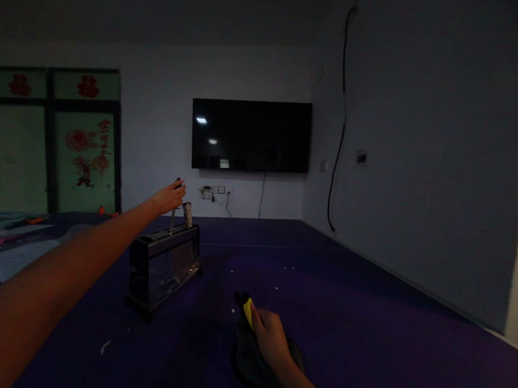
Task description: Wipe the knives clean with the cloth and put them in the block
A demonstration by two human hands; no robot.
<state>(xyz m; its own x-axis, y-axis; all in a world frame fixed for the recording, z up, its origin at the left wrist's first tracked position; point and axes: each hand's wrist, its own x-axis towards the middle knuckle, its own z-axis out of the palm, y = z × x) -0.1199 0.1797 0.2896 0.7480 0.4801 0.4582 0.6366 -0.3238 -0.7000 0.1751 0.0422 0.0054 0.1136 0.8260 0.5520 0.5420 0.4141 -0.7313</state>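
On the left stands a knife block (174,268) with a black frame and see-through sides. My left hand (169,198) is closed around the dark handle of a knife above it, and the narrow blade (172,221) runs down to the block's top. Beside that blade a pale, speckled handle (188,214) sticks up from the block. Nearer to me, my right hand (271,336) grips a dark cloth (248,355) with a yellow part showing by the thumb. The cloth lies bunched on the purple tabletop (355,338), partly hidden under my hand and wrist.
Papers or plastic sheets (16,256) lie at the left, with small orange objects (102,210) farther back. White scraps (105,346) dot the tabletop. A wall runs along the right side, with a hanging black cable (343,129). A television (251,135) hangs on the far wall.
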